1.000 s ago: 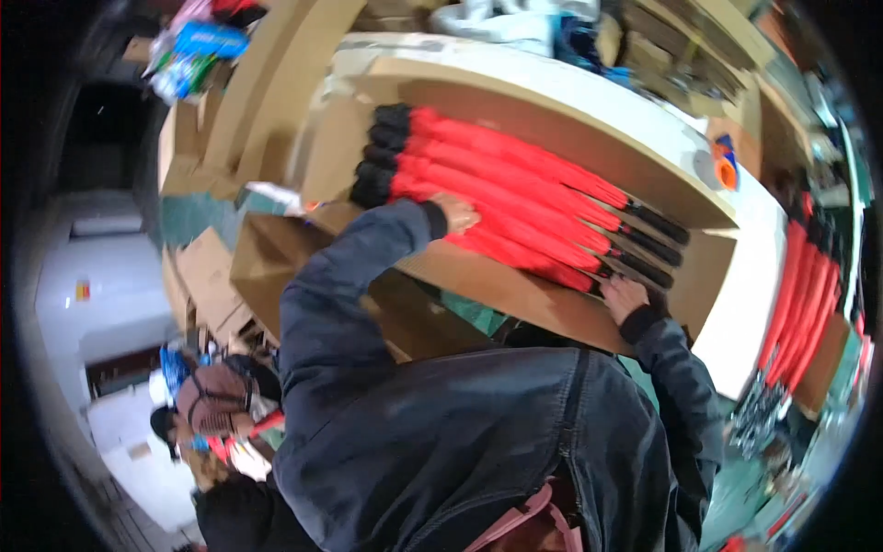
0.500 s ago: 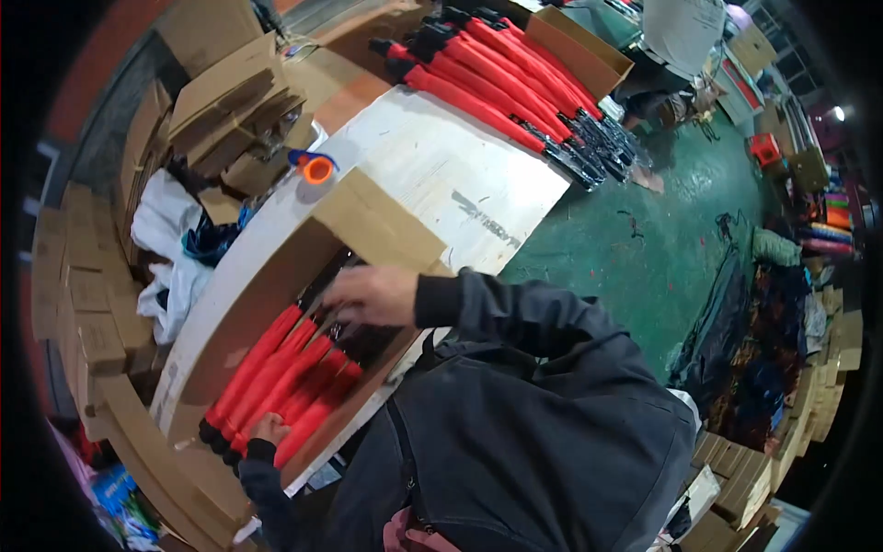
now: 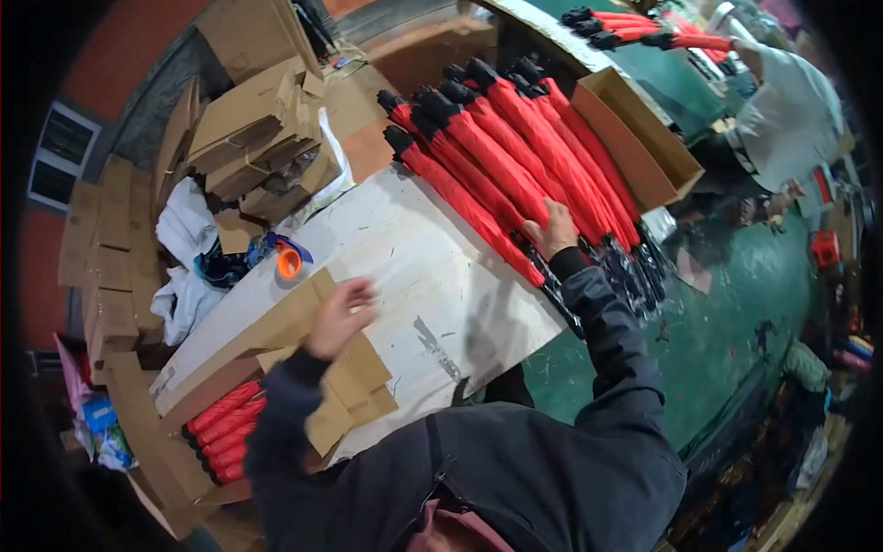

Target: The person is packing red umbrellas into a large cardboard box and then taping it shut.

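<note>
A pile of closed red umbrellas (image 3: 497, 129) lies across the far end of the white tabletop, black ends at the far left and black, plastic-wrapped ends at the near right. My right hand (image 3: 554, 230) reaches onto the pile, thumb and fingers closed around one umbrella near its wrapped end. Over the edge of a long cardboard box (image 3: 276, 317), my left hand (image 3: 342, 317) hangs in the air, slightly blurred, fingers apart and holding nothing. More red umbrellas (image 3: 225, 428) lie side by side in that box; my left sleeve and a box flap (image 3: 345, 396) hide part of them.
An orange-and-blue tape dispenser (image 3: 290, 264) sits at the table's left edge. An open cardboard box (image 3: 644, 138) stands beside the pile. Flattened cartons (image 3: 244, 120) are stacked at the left. Another person (image 3: 791, 110) is at the far right, near more red umbrellas.
My right hand has left the box and moved far right onto the umbrella pile. My left hand has risen off the boxed umbrellas. The view has shifted, and a flap now covers part of the box.
</note>
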